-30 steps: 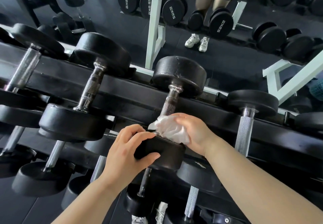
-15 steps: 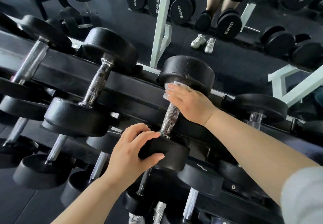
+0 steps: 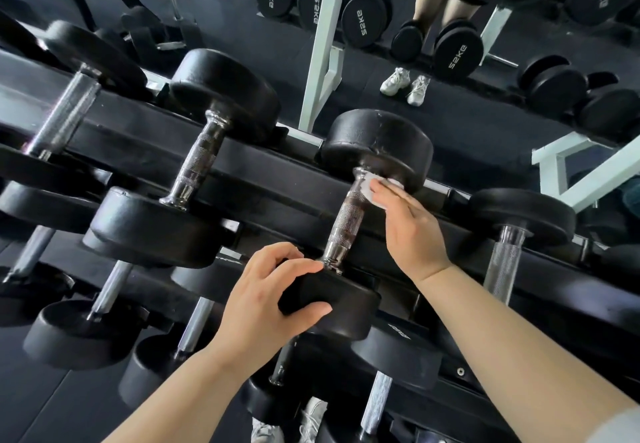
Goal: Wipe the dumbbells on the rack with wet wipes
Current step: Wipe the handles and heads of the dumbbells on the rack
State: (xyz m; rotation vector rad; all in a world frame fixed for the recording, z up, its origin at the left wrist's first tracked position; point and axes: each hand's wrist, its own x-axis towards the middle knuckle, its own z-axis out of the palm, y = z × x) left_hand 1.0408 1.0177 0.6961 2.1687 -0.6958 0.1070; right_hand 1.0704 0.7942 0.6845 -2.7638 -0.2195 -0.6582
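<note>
Item: dumbbell (image 3: 346,224), frame ctr, on rack (image 3: 277,172). L hand (image 3: 266,300) is gripping its near head, fingers curled round. R hand (image 3: 412,231), fingers fairly straight, is pressing wet wipe (image 3: 370,189) at handle top. Best: be steadying w/ L, wrapping wipe round knurling.

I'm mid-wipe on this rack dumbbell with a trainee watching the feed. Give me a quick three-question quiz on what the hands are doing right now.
1. True or false: the left hand grips the near head of the dumbbell.
2. The right hand presses the wet wipe against: A) the near head; B) the far end of the handle, by the far head; C) the rack rail.
3. Fill in: the knurled middle of the handle is ____ (covered or bare).
Key: 1 true; 2 B; 3 bare.
</note>
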